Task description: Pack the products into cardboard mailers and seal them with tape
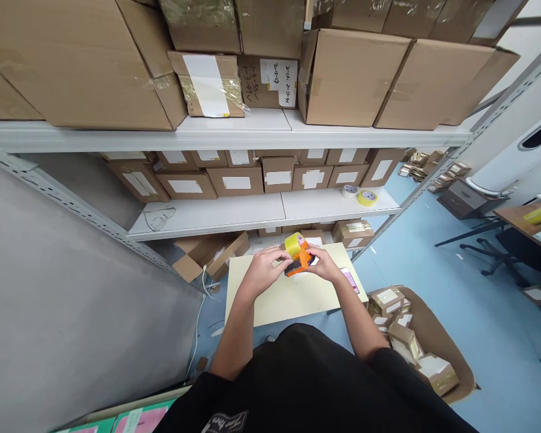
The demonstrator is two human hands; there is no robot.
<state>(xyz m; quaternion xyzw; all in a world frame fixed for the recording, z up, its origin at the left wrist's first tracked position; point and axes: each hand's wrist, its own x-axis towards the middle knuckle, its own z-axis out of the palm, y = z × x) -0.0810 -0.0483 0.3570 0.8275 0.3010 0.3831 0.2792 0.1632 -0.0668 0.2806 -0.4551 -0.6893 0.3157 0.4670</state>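
Note:
Over the small cream table I hold an orange tape dispenser [303, 257] fitted with a roll of yellow tape [293, 245]. My right hand [323, 263] is wrapped around the dispenser's right side. The fingers of my left hand [267, 269] are pinched together against its left end, by the dark lower part. Whether a strip of tape is between those fingertips is too small to make out. A phone [350, 280] with a pink screen lies on the table, right of my right wrist.
Ahead, a white shelf rack [216, 211] carries rows of labelled cardboard boxes. Tape rolls [366, 198] sit on its middle shelf. An open carton [211, 255] stands low at left, near a white cable. At right, a large bin [451, 349] holds several taped boxes. A grey wall borders the left.

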